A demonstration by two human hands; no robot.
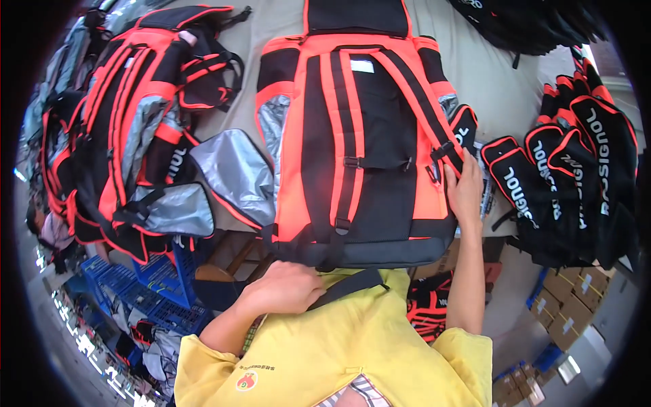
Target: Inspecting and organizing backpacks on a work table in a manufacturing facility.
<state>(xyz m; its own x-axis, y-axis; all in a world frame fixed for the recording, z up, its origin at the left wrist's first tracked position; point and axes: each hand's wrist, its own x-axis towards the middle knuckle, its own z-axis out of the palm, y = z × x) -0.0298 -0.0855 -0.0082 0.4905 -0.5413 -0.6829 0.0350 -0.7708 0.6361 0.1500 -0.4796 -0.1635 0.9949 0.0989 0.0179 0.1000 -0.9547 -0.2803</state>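
Note:
A large black and neon-orange backpack (383, 197) lies on the table before me, its back panel and shoulder straps facing up. My left hand (288, 288) is closed at its lower left corner, around a black webbing strap (352, 286) that runs across my front; the fingertips are partly hidden. At the backpack's right edge, my right hand (466, 190) grips the side beside the lower end of the right shoulder strap (424, 112) and its black buckle (444, 149). A silver-lined side flap (234, 169) spreads out to the left.
More orange and black backpacks (129, 136) are piled at the left. Several black pouches with orange piping (519, 180) hang at the right table edge. Black bags (529, 24) lie at the far right. Below are blue crates (163, 278), a wooden stool (234, 261) and cardboard boxes (569, 305).

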